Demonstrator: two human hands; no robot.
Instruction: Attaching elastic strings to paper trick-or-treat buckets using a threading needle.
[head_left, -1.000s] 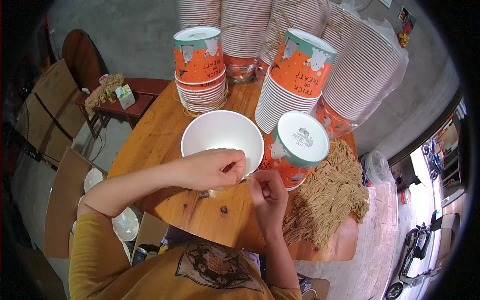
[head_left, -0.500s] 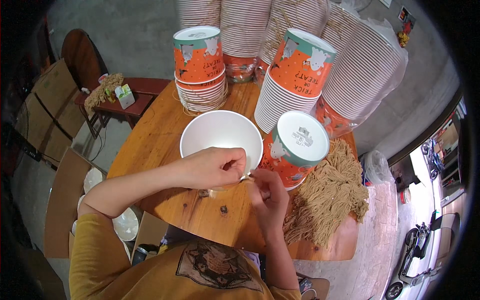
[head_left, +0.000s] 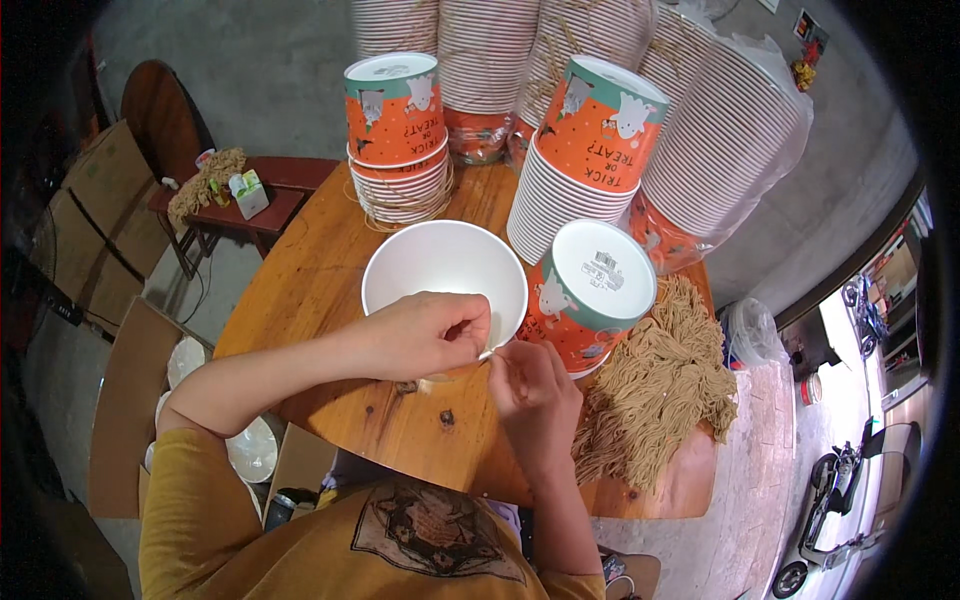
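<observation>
A white-lined paper bucket (head_left: 440, 262) faces me with its open mouth, at the middle of the table. My left hand (head_left: 440, 332) reaches across its near rim, thumb and fingers pinched together. Just right of it, my right hand (head_left: 536, 392) is closed too, its fingertips meeting the left ones at the rim. Between the fingertips shows the short pale end of a thin cord (head_left: 487, 354); the rest of it is hidden. Beside my right hand lies a thick bundle of tan cords (head_left: 655, 385). An upturned orange and green bucket (head_left: 575, 320) stands right behind that hand.
Two stacks of upturned buckets (head_left: 395, 115) (head_left: 600, 130) stand farther back, the left one with tan cord loops around it. Tall plastic-wrapped bucket stacks (head_left: 730, 130) line the wooden table's (head_left: 300, 290) far side. An open cardboard box (head_left: 130, 400) with white buckets sits on the left floor.
My right hand has turned slightly and its fingers have closed in nearer the left fingertips. The left hand has hardly moved. The bucket has shifted a touch to the right.
</observation>
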